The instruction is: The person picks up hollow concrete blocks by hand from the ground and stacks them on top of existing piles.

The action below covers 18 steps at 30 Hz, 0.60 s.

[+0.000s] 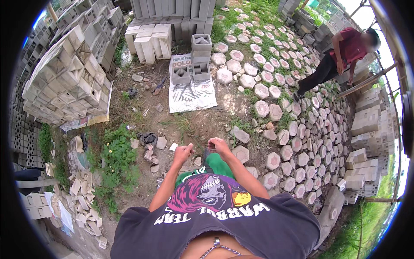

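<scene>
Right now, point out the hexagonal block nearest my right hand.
The pale hexagonal block just right of your right hand; the other hexagonal blocks appear farther away.

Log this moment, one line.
left hand: no visible object | right hand: no visible object | ahead: grey blocks on white sack | right: hexagonal pavers

Hollow blocks (180,80) stood on a sack (181,105) at twelve o'clock, hexagonal pavers (275,113) at two, ventilation blocks (69,73) at ten.
</scene>
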Available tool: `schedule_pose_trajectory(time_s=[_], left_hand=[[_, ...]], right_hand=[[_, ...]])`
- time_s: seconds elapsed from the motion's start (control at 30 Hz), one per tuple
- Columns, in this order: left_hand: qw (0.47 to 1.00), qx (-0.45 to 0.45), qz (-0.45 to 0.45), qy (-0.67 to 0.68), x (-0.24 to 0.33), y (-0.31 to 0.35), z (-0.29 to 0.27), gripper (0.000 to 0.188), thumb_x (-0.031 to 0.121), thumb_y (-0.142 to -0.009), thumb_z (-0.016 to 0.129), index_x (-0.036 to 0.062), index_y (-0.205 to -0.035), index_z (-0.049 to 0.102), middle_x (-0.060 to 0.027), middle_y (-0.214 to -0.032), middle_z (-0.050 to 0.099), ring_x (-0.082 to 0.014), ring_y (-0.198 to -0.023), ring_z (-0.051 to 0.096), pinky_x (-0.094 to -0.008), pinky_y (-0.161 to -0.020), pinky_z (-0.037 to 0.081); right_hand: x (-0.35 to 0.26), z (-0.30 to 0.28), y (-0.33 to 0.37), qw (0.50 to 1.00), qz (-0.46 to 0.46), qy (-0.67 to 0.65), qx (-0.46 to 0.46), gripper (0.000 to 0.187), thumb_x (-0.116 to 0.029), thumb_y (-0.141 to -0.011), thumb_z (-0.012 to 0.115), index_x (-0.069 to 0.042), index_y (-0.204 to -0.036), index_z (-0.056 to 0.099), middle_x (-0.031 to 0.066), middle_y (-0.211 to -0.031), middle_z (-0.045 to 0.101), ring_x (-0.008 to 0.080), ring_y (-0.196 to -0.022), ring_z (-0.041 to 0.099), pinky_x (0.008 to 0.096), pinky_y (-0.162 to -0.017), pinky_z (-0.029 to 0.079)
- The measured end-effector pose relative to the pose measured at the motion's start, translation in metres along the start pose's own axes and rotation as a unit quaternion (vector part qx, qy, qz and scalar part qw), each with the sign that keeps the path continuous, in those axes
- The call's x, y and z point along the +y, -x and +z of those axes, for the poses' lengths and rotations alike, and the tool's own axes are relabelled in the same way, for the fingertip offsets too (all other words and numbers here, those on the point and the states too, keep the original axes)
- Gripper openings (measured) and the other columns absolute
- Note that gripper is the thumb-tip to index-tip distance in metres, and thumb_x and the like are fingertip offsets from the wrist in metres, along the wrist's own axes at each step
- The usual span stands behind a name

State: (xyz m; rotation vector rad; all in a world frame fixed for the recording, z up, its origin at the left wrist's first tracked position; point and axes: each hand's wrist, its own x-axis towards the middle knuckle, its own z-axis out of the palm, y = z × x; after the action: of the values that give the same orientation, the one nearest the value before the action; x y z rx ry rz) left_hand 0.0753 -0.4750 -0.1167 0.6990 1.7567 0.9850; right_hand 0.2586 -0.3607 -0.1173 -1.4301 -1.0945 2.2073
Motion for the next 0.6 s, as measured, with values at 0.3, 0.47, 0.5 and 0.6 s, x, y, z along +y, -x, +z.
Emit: schedule_pose_trajectory(time_s=[0.3,0.47,0.5,0.6], left_hand=[[0.994,-0.008,-0.035,0.1,0.076,-0.101,0.022,0.056,0.042,-0.098,0.037,0.0021,-0.071,0.066,-0.008,-0.077,0.068,-0.0127,-0.063,0.058,-0.0272,-0.057,0.045],[0.99,-0.042,-0.073,0.11,0.089,-0.153,0.01,0.058,0.042,-0.099,0.026,0.0017,-0.088,0.066,-0.0097,-0.087,0.068,-0.0172,-0.072,0.062,-0.0317,-0.067,0.047],[0.991,-0.053,-0.07,0.106,0.098,-0.168,0.007,0.058,0.042,-0.099,0.026,0.0017,-0.088,0.066,-0.0097,-0.087,0.068,-0.0172,-0.072,0.062,-0.0317,-0.067,0.047],[0.986,-0.078,-0.079,0.124,0.121,-0.217,-0.008,0.059,0.04,-0.099,0.022,0.0015,-0.095,0.065,-0.0107,-0.093,0.068,-0.0184,-0.076,0.062,-0.0329,-0.071,0.047]], right_hand=[[-0.097,-0.043,-0.072,1.0,-0.006,0.003,0.003,0.038,-0.04,-0.088,0.059,-0.009,-0.067,0.057,0.0029,-0.075,0.062,0.0114,-0.066,0.058,0.0277,-0.061,0.048],[-0.111,-0.041,-0.096,0.998,0.027,-0.004,0.056,0.052,-0.046,-0.089,0.057,-0.008,-0.053,0.049,0.0108,-0.082,0.065,0.0199,-0.074,0.061,0.0316,-0.066,0.051],[-0.106,-0.042,-0.107,0.998,0.016,0.002,0.055,0.051,-0.046,-0.09,0.055,-0.008,-0.056,0.051,0.0101,-0.083,0.065,0.0187,-0.073,0.062,0.0309,-0.066,0.051],[-0.127,-0.034,-0.126,0.995,0.064,-0.037,0.059,0.047,-0.045,-0.091,0.053,-0.008,-0.063,0.055,0.0081,-0.082,0.065,0.0169,-0.071,0.062,0.0299,-0.065,0.051]])
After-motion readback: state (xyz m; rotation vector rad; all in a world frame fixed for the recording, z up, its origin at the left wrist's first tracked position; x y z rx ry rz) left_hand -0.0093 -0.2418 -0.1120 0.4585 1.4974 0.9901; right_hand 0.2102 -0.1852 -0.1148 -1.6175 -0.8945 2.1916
